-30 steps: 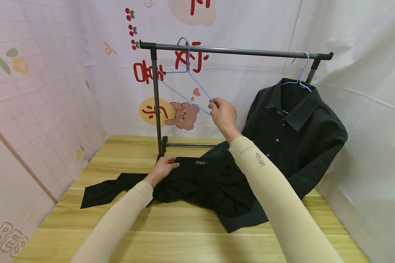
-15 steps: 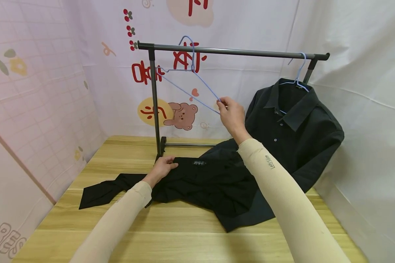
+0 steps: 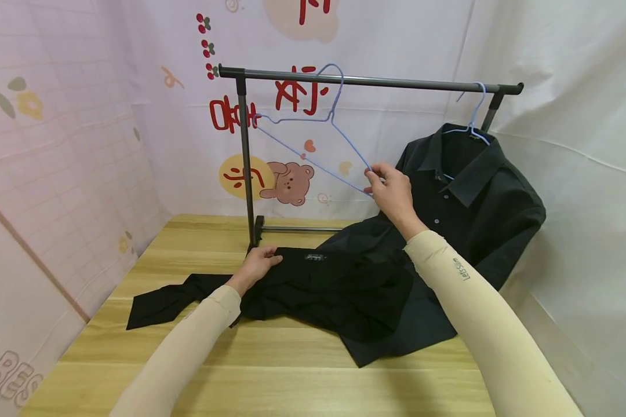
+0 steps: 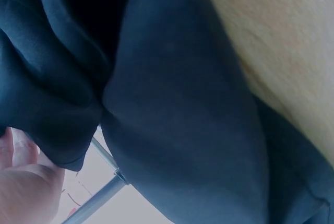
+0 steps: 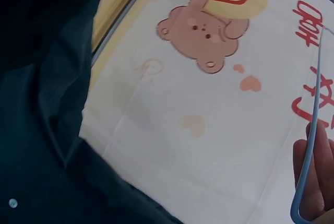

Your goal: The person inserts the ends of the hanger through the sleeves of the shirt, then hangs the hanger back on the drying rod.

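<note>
In the head view my right hand [image 3: 392,194] grips a pale blue wire hanger [image 3: 352,142] by its right end. The hanger tilts, its hook around the height of the rail; whether the hook touches the rail I cannot tell. The right wrist view shows my fingers curled beside the hanger's bent end [image 5: 298,211]. My left hand [image 3: 255,267] pinches the upper edge of a black garment [image 3: 323,289] that has a label near that edge. A sleeve-like strip of it stretches left over the table. Up close, the left wrist view has fingers [image 4: 23,148] at the dark cloth [image 4: 182,109].
A black shirt [image 3: 480,214] with a collar and buttons hangs on another blue hanger [image 3: 479,110] at the right of the metal rack [image 3: 386,82]. Its lower part spreads onto the wooden table [image 3: 271,370], beneath the black garment. Printed cloth walls [image 3: 177,150] stand behind and beside.
My right hand has moved right and slightly down with the hanger, whose hook has shifted right along the rail. The left hand stays at the garment's edge.
</note>
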The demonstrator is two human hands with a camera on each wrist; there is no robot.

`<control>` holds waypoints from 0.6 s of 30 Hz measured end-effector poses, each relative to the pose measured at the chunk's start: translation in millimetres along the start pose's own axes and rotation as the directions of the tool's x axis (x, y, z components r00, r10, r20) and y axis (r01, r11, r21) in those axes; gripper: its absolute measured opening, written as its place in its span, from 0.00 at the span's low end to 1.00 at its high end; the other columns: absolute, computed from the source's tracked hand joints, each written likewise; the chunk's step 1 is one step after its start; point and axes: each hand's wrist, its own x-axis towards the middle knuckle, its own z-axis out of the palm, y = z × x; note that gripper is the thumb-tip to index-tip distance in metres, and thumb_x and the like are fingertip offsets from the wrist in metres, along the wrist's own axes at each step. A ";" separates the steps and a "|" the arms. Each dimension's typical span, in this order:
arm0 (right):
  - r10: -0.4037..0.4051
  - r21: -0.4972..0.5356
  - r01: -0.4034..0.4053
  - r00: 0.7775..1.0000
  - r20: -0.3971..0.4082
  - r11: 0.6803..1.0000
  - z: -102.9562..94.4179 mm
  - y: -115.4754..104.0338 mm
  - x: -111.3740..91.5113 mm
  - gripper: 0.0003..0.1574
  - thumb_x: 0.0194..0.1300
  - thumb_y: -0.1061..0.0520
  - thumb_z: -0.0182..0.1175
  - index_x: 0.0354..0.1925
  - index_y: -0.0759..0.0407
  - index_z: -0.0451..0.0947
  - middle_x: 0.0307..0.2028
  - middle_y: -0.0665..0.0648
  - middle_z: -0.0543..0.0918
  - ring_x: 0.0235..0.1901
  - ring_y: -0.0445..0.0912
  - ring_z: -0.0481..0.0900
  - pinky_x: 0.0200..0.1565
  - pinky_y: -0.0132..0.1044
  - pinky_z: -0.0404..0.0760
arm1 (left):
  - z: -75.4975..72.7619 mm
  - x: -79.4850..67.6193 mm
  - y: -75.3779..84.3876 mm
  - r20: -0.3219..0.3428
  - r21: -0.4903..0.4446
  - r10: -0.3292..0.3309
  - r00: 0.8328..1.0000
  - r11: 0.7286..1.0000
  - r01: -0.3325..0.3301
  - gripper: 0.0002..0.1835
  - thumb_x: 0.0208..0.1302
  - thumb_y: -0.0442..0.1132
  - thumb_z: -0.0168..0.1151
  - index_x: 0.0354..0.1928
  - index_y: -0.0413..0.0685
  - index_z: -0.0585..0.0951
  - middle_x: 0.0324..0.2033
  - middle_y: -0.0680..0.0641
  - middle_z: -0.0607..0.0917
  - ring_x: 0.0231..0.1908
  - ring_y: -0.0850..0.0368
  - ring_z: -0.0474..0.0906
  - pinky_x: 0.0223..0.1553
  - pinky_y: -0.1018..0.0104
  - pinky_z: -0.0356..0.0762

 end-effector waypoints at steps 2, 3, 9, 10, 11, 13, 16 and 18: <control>-0.002 -0.010 0.002 1.000 0.009 1.000 -3.6 7.3 -4.5 0.15 0.76 0.52 0.54 0.51 0.60 0.81 0.49 0.59 0.85 0.36 0.51 0.88 0.37 0.33 0.80 | -0.9 0.2 0.7 0.005 -0.001 0.003 1.000 1.000 -0.003 0.28 0.75 0.37 0.54 0.72 0.35 0.64 0.69 0.33 0.66 0.69 0.38 0.61 0.67 0.46 0.61; -0.006 -0.021 0.007 1.000 0.016 1.000 -5.2 11.0 -7.2 0.15 0.76 0.53 0.54 0.50 0.61 0.81 0.48 0.59 0.85 0.35 0.52 0.88 0.37 0.33 0.79 | -1.2 0.2 1.1 0.007 0.000 0.003 1.000 1.000 -0.003 0.28 0.75 0.37 0.54 0.72 0.35 0.64 0.69 0.33 0.66 0.69 0.38 0.61 0.67 0.46 0.61; -0.038 -0.079 0.045 0.995 0.090 0.996 -14.8 36.8 -25.4 0.15 0.76 0.54 0.54 0.48 0.62 0.82 0.41 0.59 0.86 0.32 0.51 0.87 0.37 0.31 0.80 | -2.2 0.6 1.7 0.008 0.000 0.009 1.000 1.000 -0.009 0.28 0.75 0.37 0.54 0.72 0.33 0.63 0.69 0.32 0.65 0.70 0.38 0.60 0.67 0.46 0.60; -0.041 -0.087 0.051 0.993 0.108 0.995 -16.8 41.3 -28.3 0.15 0.76 0.54 0.54 0.49 0.62 0.82 0.41 0.59 0.86 0.31 0.51 0.87 0.37 0.32 0.81 | -2.5 0.3 2.3 0.009 -0.004 0.008 1.000 1.000 -0.008 0.28 0.75 0.37 0.54 0.72 0.33 0.63 0.69 0.32 0.65 0.70 0.38 0.60 0.67 0.46 0.60; -0.042 -0.095 0.054 0.991 0.127 0.994 -18.9 46.4 -31.1 0.15 0.76 0.54 0.54 0.49 0.61 0.82 0.42 0.59 0.86 0.31 0.50 0.87 0.37 0.32 0.81 | -2.7 0.3 2.7 0.010 -0.005 0.010 1.000 1.000 -0.010 0.28 0.75 0.37 0.54 0.72 0.33 0.63 0.69 0.32 0.65 0.70 0.38 0.60 0.67 0.46 0.60; -0.031 -0.110 0.051 0.985 0.169 0.993 -23.9 55.8 -36.1 0.15 0.76 0.53 0.54 0.50 0.61 0.81 0.44 0.59 0.86 0.31 0.50 0.87 0.37 0.33 0.81 | -3.3 0.3 3.5 0.013 -0.003 0.013 1.000 1.000 -0.013 0.28 0.76 0.37 0.53 0.72 0.34 0.63 0.69 0.33 0.65 0.70 0.39 0.59 0.67 0.47 0.60; 0.005 -0.122 0.025 0.970 0.241 0.992 -33.4 68.3 -41.2 0.16 0.76 0.53 0.54 0.52 0.62 0.80 0.46 0.60 0.84 0.32 0.50 0.87 0.36 0.33 0.81 | -4.9 0.3 5.3 0.012 -0.010 0.017 1.000 1.000 -0.016 0.28 0.76 0.37 0.53 0.72 0.34 0.63 0.70 0.33 0.65 0.70 0.39 0.59 0.68 0.47 0.59; 0.031 -0.117 0.003 0.957 0.289 0.993 -40.8 75.8 -42.9 0.16 0.76 0.54 0.54 0.51 0.63 0.80 0.47 0.62 0.84 0.32 0.52 0.87 0.35 0.32 0.81 | -6.2 0.4 5.3 0.004 -0.009 0.022 1.000 1.000 -0.022 0.27 0.76 0.36 0.53 0.72 0.32 0.63 0.70 0.33 0.65 0.70 0.39 0.59 0.68 0.47 0.59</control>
